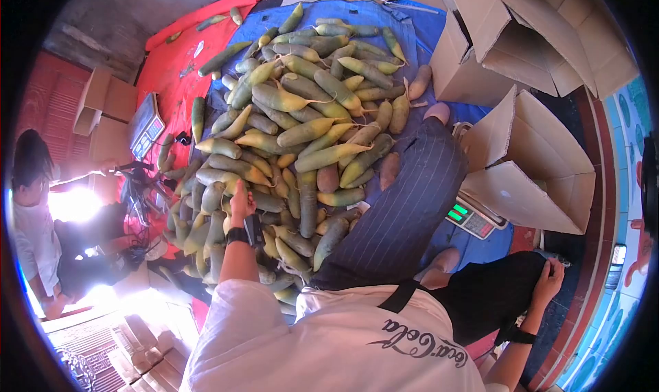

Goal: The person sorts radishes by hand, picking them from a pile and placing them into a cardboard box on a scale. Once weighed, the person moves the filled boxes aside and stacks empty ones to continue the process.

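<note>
A large heap of green radishes [302, 128], with green bodies and yellowish tips, covers the floor in front of me. My left hand [241, 201] reaches into the near left part of the heap. Its fingers are closed at a green radish [213, 197], partly hidden among the others. A black band circles that wrist, and a dark grey object I cannot make out lies beside it. Off to the side, my right hand [549, 280] rests on my black-clad knee [511, 289], fingers loosely spread, holding nothing.
Open cardboard boxes [480, 62] stand at the right; another box [535, 186] sits on a scale [470, 219] with lit green digits. A second scale [145, 128] is on the red sheet [182, 55] at left. A co-worker [38, 220] is at the far left. Blue sheet [425, 28] underlies the heap.
</note>
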Demonstrator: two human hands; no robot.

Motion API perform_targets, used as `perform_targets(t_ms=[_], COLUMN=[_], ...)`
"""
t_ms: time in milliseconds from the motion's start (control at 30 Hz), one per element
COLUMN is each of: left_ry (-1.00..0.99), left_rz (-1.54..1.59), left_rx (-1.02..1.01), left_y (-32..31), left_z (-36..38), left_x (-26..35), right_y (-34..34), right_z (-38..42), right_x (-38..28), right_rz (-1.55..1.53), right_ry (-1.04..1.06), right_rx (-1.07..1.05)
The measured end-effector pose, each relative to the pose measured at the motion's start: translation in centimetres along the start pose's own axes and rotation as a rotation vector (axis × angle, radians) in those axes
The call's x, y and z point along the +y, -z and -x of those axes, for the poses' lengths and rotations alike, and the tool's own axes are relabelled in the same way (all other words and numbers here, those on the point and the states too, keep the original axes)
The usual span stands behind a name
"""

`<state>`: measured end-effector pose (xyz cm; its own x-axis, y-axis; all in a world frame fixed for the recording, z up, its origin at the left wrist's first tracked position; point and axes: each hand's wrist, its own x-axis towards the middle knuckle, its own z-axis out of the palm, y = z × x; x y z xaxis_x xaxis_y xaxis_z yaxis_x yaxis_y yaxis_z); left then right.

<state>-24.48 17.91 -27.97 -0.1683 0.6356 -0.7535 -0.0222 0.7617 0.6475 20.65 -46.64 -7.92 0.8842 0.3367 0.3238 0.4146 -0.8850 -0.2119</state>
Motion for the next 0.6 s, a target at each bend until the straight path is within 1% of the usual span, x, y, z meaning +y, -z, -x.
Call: perform_targets(t_ms=[67,133,233,267,300,400,500,567,600], left_ry=[-0.015,-0.038,-0.006,0.033,0.031,0.114,0.162,0.158,0.155], left_rz=[0.038,0.146,0.087,0.116,0.115,0.272,0.285,0.275,0.245], left_rx=[-0.018,-0.089,-0.135,-0.156,-0.159,-0.346,-0.378,-0.423,-0.542], left_y=[0.3,0.1,-1.3,-2.2,-2.7,-3.4,-4.6,-4.8,-4.9], left_z=[1.6,4.5,8.8,10.9,12.0,14.4,17.7,19.1,19.8], left_x=[-0.1,0.2,-0.4,-0.5,-0.6,-0.8,-1.0,-1.4,-1.4], right_y=[-0.1,-0.1,-0.8,-0.8,-0.8,-0.7,-0.7,-0.7,-0.6], right_z=[-0.2,-0.2,-0.1,-0.2,-0.2,-0.2,-0.2,0.0,0.1], right_x=[-0.2,-0.3,0.9,0.7,0.4,0.4,0.6,0.5,0.4], right_rz=[-0.027,-0.028,-0.03,-0.031,-0.027,-0.007,-0.002,-0.006,-0.014], right_ry=[-0.013,-0.001,0.04,0.038,0.027,0.019,0.017,0.003,0.0], right_rx=[-0.007,-0.004,0.019,0.021,0.02,0.025,0.032,0.03,0.031])
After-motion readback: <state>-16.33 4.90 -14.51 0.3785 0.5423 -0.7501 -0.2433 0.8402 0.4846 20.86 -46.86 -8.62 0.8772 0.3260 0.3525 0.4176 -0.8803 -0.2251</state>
